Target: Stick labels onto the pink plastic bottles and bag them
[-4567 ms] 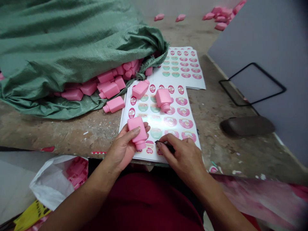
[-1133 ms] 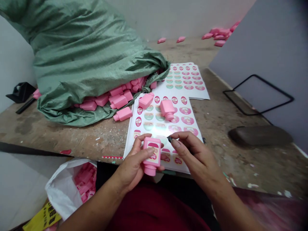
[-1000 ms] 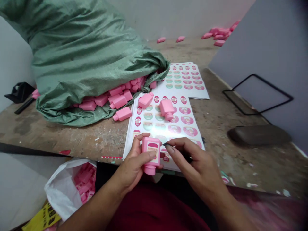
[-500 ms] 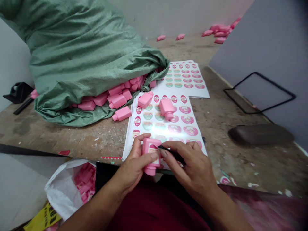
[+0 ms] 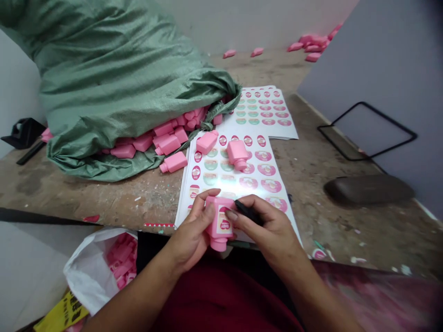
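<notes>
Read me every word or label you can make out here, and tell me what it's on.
"BABY": on the label of the pink plastic bottle in the left hand.
Sticker sheet: print too small to read.
Yellow wrapper: black print too blurred to read.

Single head-worn view, looking forward and down from just above, close on left hand [image 5: 190,233], right hand [image 5: 268,221], near table [image 5: 104,198] edge.
</notes>
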`<act>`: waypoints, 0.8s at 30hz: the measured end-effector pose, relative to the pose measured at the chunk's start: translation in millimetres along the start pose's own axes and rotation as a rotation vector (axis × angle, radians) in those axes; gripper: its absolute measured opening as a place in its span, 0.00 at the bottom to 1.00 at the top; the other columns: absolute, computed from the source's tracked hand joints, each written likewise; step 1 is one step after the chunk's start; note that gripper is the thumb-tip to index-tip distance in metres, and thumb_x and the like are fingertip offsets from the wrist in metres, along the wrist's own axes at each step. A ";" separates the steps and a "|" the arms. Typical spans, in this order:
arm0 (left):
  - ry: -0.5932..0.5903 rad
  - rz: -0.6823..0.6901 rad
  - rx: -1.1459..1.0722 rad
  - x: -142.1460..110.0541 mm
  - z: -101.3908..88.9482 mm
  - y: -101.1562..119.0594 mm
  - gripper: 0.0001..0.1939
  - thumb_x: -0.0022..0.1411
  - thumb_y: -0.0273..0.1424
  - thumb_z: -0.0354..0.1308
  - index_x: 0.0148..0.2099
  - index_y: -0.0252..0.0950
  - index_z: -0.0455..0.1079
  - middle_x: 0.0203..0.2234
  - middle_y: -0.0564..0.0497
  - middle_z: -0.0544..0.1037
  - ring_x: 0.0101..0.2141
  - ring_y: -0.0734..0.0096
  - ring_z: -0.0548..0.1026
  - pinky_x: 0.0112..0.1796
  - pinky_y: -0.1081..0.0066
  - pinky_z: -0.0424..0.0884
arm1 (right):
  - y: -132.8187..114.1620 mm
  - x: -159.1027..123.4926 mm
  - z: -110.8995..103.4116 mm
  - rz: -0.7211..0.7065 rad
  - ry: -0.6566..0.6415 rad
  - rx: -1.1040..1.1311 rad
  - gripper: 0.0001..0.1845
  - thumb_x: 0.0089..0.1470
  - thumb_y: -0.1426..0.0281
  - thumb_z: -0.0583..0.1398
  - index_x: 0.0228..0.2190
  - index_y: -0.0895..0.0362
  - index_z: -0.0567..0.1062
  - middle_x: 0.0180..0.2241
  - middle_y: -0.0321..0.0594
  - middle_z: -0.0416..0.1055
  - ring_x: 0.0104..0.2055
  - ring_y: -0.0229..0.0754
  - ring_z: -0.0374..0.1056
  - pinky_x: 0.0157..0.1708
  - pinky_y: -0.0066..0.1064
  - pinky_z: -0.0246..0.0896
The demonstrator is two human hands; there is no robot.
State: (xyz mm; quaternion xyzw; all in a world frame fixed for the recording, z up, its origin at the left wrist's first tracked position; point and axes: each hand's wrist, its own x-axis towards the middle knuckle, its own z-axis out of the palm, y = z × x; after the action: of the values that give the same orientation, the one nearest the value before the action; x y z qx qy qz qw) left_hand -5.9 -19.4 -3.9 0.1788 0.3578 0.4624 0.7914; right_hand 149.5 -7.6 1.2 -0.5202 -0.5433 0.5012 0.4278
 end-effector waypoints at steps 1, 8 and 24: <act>0.005 -0.006 -0.012 1.0 0.1 -1.1 0.20 0.62 0.39 0.63 0.54 0.43 0.66 0.42 0.50 0.75 0.37 0.71 0.75 0.37 0.71 0.74 | -0.7 -1.1 0.7 -0.053 0.042 -0.052 0.09 0.53 0.63 0.65 0.25 0.53 0.73 0.23 0.32 0.68 0.24 0.37 0.64 0.25 0.28 0.60; -0.012 -0.005 -0.093 4.2 -0.1 -3.9 0.23 0.55 0.39 0.69 0.50 0.41 0.66 0.37 0.51 0.75 0.31 0.73 0.75 0.30 0.72 0.76 | -4.8 -9.0 1.9 -0.274 0.126 -0.210 0.06 0.58 0.69 0.60 0.28 0.52 0.72 0.24 0.33 0.68 0.25 0.37 0.63 0.28 0.29 0.60; -0.052 -0.049 -0.157 1.9 -5.8 -4.0 0.29 0.53 0.43 0.70 0.53 0.41 0.64 0.38 0.48 0.77 0.33 0.67 0.78 0.28 0.71 0.75 | -21.2 1.4 -14.8 0.135 0.155 0.548 0.17 0.47 0.58 0.69 0.26 0.51 0.67 0.26 0.30 0.62 0.17 0.30 0.44 0.20 0.28 0.59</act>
State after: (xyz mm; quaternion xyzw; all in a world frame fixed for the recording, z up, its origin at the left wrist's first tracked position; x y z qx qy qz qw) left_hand -7.1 -20.1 -11.1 0.1193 0.3039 0.4648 0.8230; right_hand 161.1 -3.8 24.0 -0.4569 -0.3175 0.6153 0.5585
